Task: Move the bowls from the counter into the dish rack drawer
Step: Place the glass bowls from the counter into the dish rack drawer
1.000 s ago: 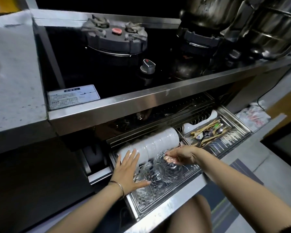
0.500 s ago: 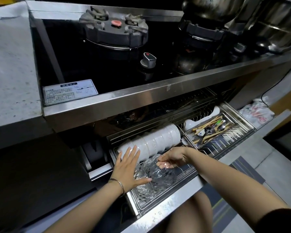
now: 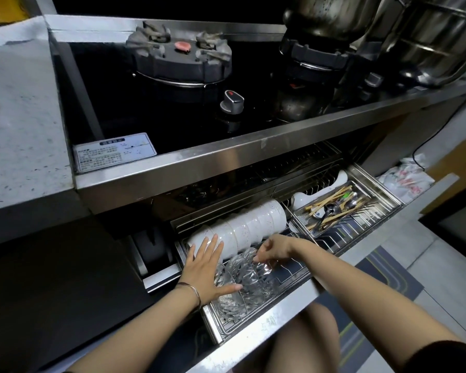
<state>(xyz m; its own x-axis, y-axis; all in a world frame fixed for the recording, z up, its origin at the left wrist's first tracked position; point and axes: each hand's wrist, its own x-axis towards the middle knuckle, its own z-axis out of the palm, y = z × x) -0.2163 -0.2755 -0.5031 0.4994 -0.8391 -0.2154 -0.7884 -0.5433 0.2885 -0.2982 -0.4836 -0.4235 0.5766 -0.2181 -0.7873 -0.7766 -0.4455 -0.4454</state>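
Observation:
The dish rack drawer (image 3: 267, 323) is pulled out below the stove. Several clear cut-glass bowls (image 3: 240, 289) stand on edge in its front left slots. Behind them lies a row of several white bowls (image 3: 248, 224) on their sides. My left hand (image 3: 203, 270) rests flat against the left side of the glass bowls, fingers spread, thumb on a rim. My right hand (image 3: 272, 249) pinches the upper rim of the rightmost glass bowl (image 3: 261, 267), which sits tilted in the rack against the others.
A cutlery tray (image 3: 334, 208) with chopsticks and spoons fills the drawer's right part, with bare wire slots (image 3: 339, 235) in front of it. Above are the steel counter edge (image 3: 226, 162), a black stove with a knob (image 3: 232, 102), and steel pots (image 3: 428, 44).
My right hand has moved left and down with the glass bowl, setting it closer against the other glass bowls. My left hand has stayed pressed on the stack.

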